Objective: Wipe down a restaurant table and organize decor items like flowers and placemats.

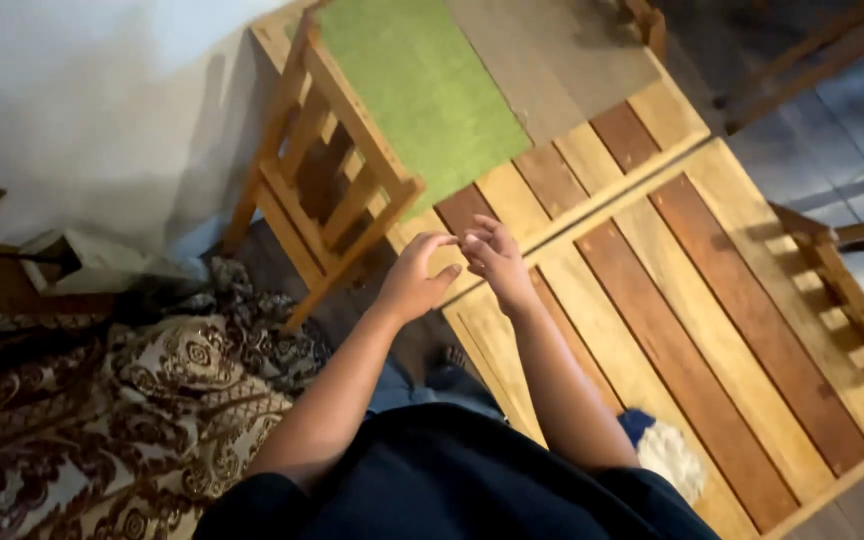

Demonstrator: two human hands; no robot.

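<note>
A: From the head view, where are the hands?

B: Both are raised above the near edge of the slatted wooden table [712, 300], fingertips meeting. The left hand [414, 283] is loosely curled; the right hand [495, 258] bends its fingers toward it.

A: Grasping anything?

B: I cannot tell; anything pinched between them is too small to see.

A: What's around?

B: A wooden chair [327, 170] just left, a green mat [422, 85] on the farther table, a patterned fabric [122, 400] at lower left.
</note>
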